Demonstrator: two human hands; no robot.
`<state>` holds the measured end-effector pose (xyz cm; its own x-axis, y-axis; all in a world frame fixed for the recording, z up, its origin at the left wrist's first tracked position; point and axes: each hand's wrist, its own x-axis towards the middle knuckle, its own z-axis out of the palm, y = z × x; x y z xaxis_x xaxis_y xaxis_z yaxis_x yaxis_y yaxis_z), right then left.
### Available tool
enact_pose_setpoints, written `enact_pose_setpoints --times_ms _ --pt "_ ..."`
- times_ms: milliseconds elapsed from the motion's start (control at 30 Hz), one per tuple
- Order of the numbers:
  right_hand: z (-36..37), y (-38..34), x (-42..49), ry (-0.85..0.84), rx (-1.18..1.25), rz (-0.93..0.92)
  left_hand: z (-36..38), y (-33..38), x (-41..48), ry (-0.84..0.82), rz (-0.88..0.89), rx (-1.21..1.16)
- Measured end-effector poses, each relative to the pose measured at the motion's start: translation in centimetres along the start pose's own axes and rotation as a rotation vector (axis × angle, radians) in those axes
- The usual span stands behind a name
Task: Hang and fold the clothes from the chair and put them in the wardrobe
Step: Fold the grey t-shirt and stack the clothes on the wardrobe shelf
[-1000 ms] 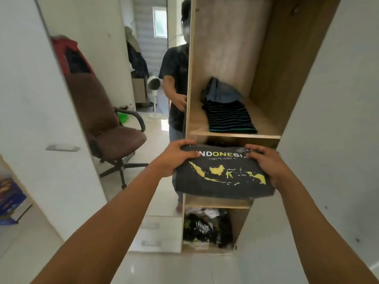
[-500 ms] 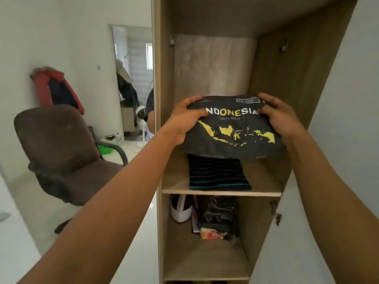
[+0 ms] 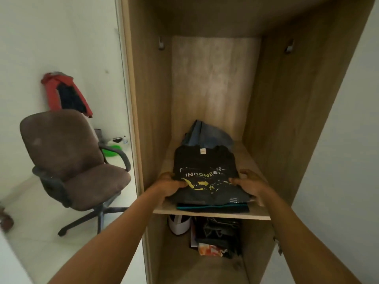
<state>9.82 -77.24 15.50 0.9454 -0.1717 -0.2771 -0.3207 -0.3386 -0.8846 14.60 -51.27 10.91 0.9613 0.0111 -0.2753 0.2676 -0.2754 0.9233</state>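
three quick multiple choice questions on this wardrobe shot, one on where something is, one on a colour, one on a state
1. Where does the black Indonesia t-shirt lie?
A) on the office chair seat
B) on the striped folded garment on the wardrobe shelf
C) in the compartment below the shelf

2. What colour is the map print on it?
A) red
B) yellow
C) green

3. What are the hands doing?
A) left hand and right hand each grip a side of the t-shirt
B) only the left hand touches it
C) both hang free

Answers: 1 B, the striped edge shows under it at the shelf front. 2 B, the islands are yellow on black. 3 A, a thumb lies on the cloth at each side.
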Motion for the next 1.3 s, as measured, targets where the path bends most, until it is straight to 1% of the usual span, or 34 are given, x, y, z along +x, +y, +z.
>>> enact_pose_setpoints --times_ms 67,100,167,200,233,267,333,367,400,433,467,500,533,567,600,633,667,733,800,900,1033,1100,1133,1233,1267,1300 --pt "-0.3 -0.3 0.2 0.055 -0.030 -0.105 0.5 1.1 -0.2 0.030 0.098 -0.058" --pt "-0.8 -0.1 0.4 0.096 0.012 -0.152 0.6 1.5 -0.3 0.037 0.141 -0.084" --pt "-2.0 0.7 0.5 0.117 0.065 -0.176 0.8 1.6 -0.8 0.007 0.157 -0.034" --pt "-2.4 1.3 0.2 0.115 0.004 -0.170 0.7 1.3 -1.4 -0.025 0.134 0.034" --pt "-2.6 2.1 0.0 0.093 -0.132 -0.162 0.7 0.8 -1.7 -0.057 0.101 0.098" --pt "-2.5 3.3 -0.1 0.055 -0.255 -0.117 0.7 0.3 -2.1 -0.077 0.079 0.163" --pt "-2.6 4.3 0.1 0.013 -0.468 -0.045 0.6 -0.3 -2.3 -0.056 0.086 0.281" --pt "-2.8 4.4 0.7 0.021 -0.502 -0.044 0.5 -0.1 -2.2 -0.022 0.121 0.387" --pt "-3.0 4.4 1.5 0.064 -0.495 -0.064 0.6 0.3 -1.9 0.019 0.162 0.518" --pt "-3.3 4.2 2.4 0.148 -0.490 -0.119 0.7 1.0 -1.6 0.076 0.216 0.636" --pt "-3.1 3.6 2.9 0.247 -0.490 -0.222 1.1 1.9 -1.4 0.136 0.292 0.696" --pt "-2.6 3.1 3.4 0.317 -0.502 -0.346 1.7 2.5 -1.1 0.173 0.366 0.708" --pt "-1.6 2.4 3.4 0.333 -0.499 -0.447 2.6 3.1 -0.8 0.178 0.424 0.711" --pt "-0.3 2.1 3.2 0.286 -0.505 -0.518 3.6 3.1 -0.4 0.143 0.446 0.724" --pt "1.3 2.0 3.0 0.197 -0.539 -0.546 4.8 2.8 0.1 0.093 0.440 0.766" --pt "2.8 2.5 3.4 0.104 -0.619 -0.532 5.9 1.8 0.6 0.050 0.414 0.842" --pt "4.1 3.2 3.5 0.048 -0.731 -0.495 6.9 0.5 1.0 0.044 0.401 0.931" --pt "5.3 5.0 4.9 0.054 -0.862 -0.432 7.7 -1.5 1.7 0.112 0.399 1.031" --pt "5.2 5.0 6.1 0.083 -0.875 -0.409 7.5 -1.6 2.5 0.146 0.423 1.029" --pt "5.4 4.8 6.8 0.089 -0.884 -0.409 7.4 -1.3 3.2 0.126 0.437 1.039" --pt "5.6 5.3 6.9 0.131 -0.836 -0.452 7.3 -1.6 3.3 0.146 0.462 1.025" --pt "5.6 5.6 6.6 0.201 -0.775 -0.518 7.3 -2.0 2.8 0.239 0.536 0.980" --pt "5.5 5.8 6.3 0.261 -0.754 -0.547 7.4 -2.1 2.5 0.299 0.580 0.960" --pt "5.6 6.1 5.2 0.506 -0.828 -0.619 7.7 -2.5 1.7 0.495 0.703 0.972" --pt "5.7 6.2 5.0 0.527 -0.862 -0.630 7.8 -2.5 1.4 0.525 0.707 0.986" --pt "5.7 6.1 4.9 0.512 -0.875 -0.628 7.8 -2.4 1.2 0.527 0.697 1.003"
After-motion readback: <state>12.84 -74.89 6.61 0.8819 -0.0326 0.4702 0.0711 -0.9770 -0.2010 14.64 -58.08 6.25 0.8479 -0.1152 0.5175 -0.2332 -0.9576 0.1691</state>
